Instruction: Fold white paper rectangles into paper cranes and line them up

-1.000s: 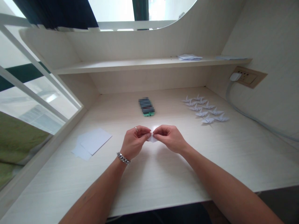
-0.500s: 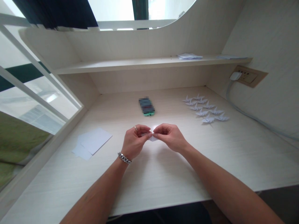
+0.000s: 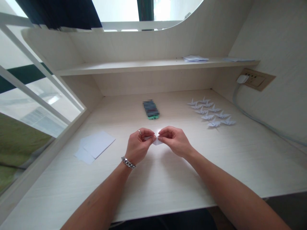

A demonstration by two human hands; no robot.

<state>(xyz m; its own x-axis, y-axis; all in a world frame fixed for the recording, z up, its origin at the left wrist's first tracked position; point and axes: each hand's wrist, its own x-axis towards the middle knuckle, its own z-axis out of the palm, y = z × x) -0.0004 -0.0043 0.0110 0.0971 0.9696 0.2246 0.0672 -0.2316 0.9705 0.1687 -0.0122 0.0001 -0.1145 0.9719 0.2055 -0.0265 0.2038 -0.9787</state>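
Both my hands meet over the middle of the pale wooden desk [image 3: 168, 179]. My left hand [image 3: 138, 145], with a ring and a metal bracelet, pinches the left side of a small folded white paper [image 3: 156, 141]. My right hand [image 3: 174, 140] pinches its right side with fingers curled. Most of the paper is hidden by my fingers. It is held just above the desk surface.
Several finished white paper cranes [image 3: 212, 112] lie in rows at the right. Two white sheets [image 3: 94, 146] lie at the left. A phone in a green case [image 3: 150, 109] rests behind my hands. A shelf [image 3: 144, 65] holds more paper [image 3: 194, 58]; a plug and cable [image 3: 242, 79] run along the right wall.
My hands have risen and drifted slightly away from me with the paper still pinched between them. My fingers have shifted a little on the fold.
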